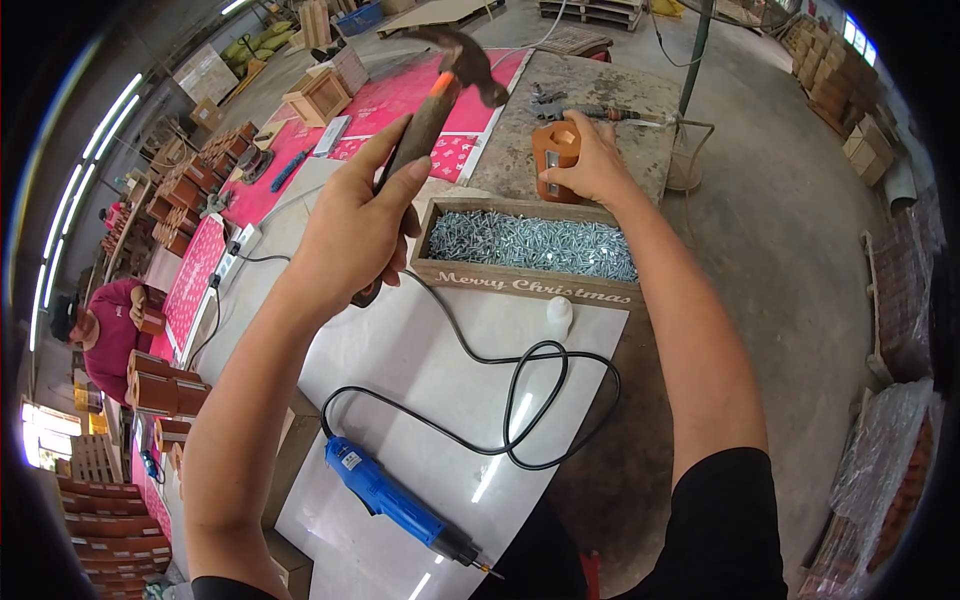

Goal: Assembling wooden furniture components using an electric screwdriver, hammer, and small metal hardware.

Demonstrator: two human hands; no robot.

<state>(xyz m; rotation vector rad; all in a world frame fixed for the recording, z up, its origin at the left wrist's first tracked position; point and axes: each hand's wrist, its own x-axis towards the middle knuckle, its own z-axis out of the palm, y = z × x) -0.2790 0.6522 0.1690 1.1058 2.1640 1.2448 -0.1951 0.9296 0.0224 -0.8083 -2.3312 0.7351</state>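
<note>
My left hand [350, 220] is wrapped round the wooden handle of a claw hammer [412, 135], raised with its metal head up and away from me. My right hand [595, 165] grips a small orange-brown block-like piece [556, 150] with openings in its top and side; its exact kind I cannot make out. That piece is at the far edge of a wooden box [470, 277] full of silvery screws or nails [530, 240]. A blue electric screwdriver [395, 500] lies nearer me on the pale shiny tabletop [440, 350], its black cord [520, 400] looped beside it.
A small white bottle-like object [559, 317] stands before the box. Beyond it, a pneumatic tool [590, 110] rests on a worn board [640, 90]. At left are a power strip [235, 255], stacked brown boxes [165, 390] and a co-worker [112, 325]. Wrapped stacks [870, 480] stand at right.
</note>
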